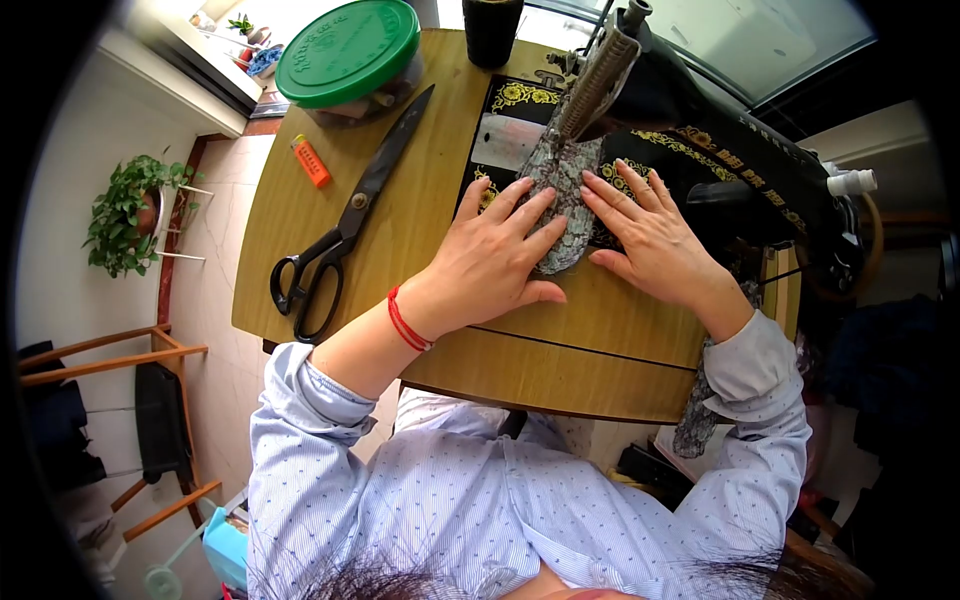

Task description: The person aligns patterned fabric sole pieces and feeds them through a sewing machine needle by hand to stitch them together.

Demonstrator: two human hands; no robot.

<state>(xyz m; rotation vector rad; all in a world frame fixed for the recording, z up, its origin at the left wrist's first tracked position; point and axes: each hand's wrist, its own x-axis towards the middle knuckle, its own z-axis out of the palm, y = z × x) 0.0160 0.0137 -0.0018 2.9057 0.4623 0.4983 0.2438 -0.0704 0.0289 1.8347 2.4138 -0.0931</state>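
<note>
A narrow piece of grey patterned fabric [566, 235] lies on the bed of a black sewing machine [720, 170] with gold decoration, its far end under the needle area. My left hand [497, 245] rests on the fabric's left side, fingers spread and thumb out. On the right edge of the fabric lie the fingertips of my right hand [655, 240], palm down and fingers stretched. Neither hand grips anything. The needle and presser foot are partly hidden behind the machine's head.
Large black scissors [350, 215] lie on the wooden table [420, 200], near an orange lighter [311, 162]. Behind them stands a tub with a green lid [348, 52], and a dark cup [492, 30] is at the back. More grey fabric [697, 420] hangs over the right front edge.
</note>
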